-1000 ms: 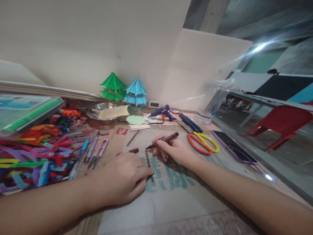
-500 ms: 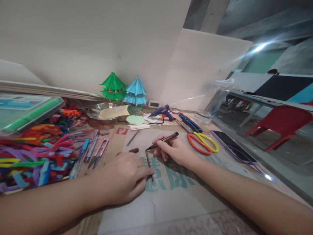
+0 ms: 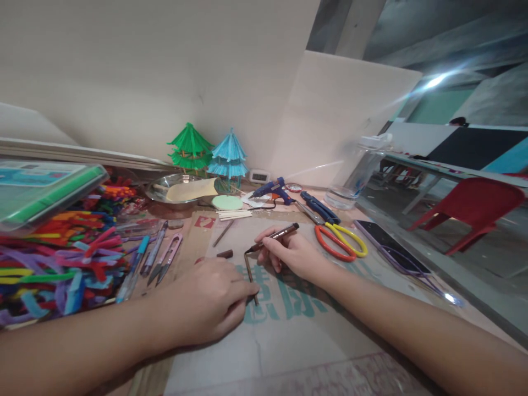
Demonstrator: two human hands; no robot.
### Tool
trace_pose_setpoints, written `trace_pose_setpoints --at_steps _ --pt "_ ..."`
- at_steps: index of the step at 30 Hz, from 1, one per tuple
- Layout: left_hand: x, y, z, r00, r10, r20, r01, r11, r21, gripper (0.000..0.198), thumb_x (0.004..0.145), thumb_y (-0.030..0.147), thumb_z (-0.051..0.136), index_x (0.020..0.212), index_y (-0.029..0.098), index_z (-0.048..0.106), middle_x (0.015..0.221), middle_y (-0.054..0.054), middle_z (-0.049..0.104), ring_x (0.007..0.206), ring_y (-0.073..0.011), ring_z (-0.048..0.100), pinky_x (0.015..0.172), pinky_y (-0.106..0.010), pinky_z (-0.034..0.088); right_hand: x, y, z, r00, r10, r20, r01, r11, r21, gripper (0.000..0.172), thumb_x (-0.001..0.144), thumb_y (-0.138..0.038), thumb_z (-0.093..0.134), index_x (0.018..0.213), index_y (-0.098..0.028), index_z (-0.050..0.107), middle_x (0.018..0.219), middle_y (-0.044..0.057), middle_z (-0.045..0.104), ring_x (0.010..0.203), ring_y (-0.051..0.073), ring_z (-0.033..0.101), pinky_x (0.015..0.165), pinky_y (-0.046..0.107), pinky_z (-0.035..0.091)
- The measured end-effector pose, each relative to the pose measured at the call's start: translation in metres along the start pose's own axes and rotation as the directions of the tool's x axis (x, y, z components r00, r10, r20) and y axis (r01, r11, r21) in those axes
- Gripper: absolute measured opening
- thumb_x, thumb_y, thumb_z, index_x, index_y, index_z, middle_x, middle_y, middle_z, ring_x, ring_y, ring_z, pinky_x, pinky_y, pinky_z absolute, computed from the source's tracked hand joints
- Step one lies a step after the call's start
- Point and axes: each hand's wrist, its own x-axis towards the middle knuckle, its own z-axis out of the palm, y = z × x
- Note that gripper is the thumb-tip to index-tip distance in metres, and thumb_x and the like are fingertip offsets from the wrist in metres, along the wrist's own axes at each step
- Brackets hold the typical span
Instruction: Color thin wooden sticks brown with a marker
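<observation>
My left hand is closed, its fingertips pinching the near end of a thin brown stick that lies on a cardboard sheet with green printed characters. My right hand grips a brown marker pen like a pencil, with its tip touching the far end of the stick. The pen's brown cap lies on the cardboard just left of the stick.
A pile of coloured pipe cleaners fills the left, with snips and pens beside it. Behind stand green and blue paper pagodas, a metal bowl and a glue gun. Scissors, a phone and a bottle lie right.
The pen tip has come down from just above the stick's far end onto it. My left hand has kept its hold on the stick.
</observation>
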Motion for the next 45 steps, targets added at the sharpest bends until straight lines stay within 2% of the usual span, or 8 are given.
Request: trace_pose_setpoints --at_steps 9,19,24,30,45 --pt "0.0013 0.0008 -0.0016 1.000 -0.001 -0.009 0.001 1.000 -0.017 0.029 0.086 0.014 0.043 0.097 0.019 0.069 0.070 -0.005 0.064 0.065 -0.0198 0.058 0.062 -0.032 0.042 -0.0002 -0.0012 0.0014 1.000 0.008 0.013 -0.009 1.000 0.019 0.026 0.082 -0.041 0.054 0.091 -0.017 0.054 0.064 -0.001 0.064 0.040 0.007 0.044 0.041 0.021 0.035" --pt "0.0003 0.0031 -0.0057 0.995 -0.068 0.073 0.070 0.997 -0.025 0.029 0.084 0.014 0.043 0.098 0.021 0.067 0.072 -0.004 0.064 0.066 -0.0209 0.059 0.062 -0.032 0.042 0.0040 -0.0008 0.0040 1.000 0.023 0.004 -0.023 0.999 0.045 0.034 0.079 -0.049 0.055 0.092 -0.017 0.054 0.064 -0.001 0.063 0.039 0.007 0.042 0.041 0.022 0.032" --pt "0.0001 0.0037 -0.0075 0.987 -0.101 0.127 0.105 0.994 -0.025 0.029 0.083 0.013 0.045 0.099 0.022 0.066 0.076 -0.004 0.066 0.070 -0.0211 0.060 0.064 -0.032 0.043 0.0034 -0.0014 0.0055 0.999 0.019 0.037 -0.020 0.999 0.038 0.035 0.078 -0.050 0.056 0.089 -0.018 0.054 0.060 -0.002 0.061 0.039 0.008 0.041 0.042 0.022 0.032" --pt "-0.0027 0.0037 -0.0067 0.984 -0.116 0.134 0.122 0.992 -0.031 0.028 0.084 0.014 0.046 0.102 0.023 0.065 0.079 -0.004 0.065 0.073 -0.0213 0.060 0.067 -0.032 0.044 0.0041 -0.0009 0.0065 1.000 0.015 0.021 -0.016 0.999 0.041 0.035 0.078 -0.052 0.056 0.089 -0.018 0.054 0.061 -0.002 0.061 0.039 0.008 0.040 0.043 0.023 0.032" --pt "-0.0015 0.0032 -0.0038 0.990 -0.074 0.119 0.077 0.997 -0.015 0.028 0.085 0.014 0.044 0.103 0.022 0.065 0.075 -0.004 0.064 0.070 -0.0211 0.059 0.065 -0.032 0.041 0.0023 -0.0026 0.0053 1.000 0.011 -0.017 -0.009 0.998 0.062 0.037 0.076 -0.053 0.058 0.087 -0.018 0.053 0.061 -0.002 0.061 0.038 0.007 0.040 0.040 0.023 0.029"
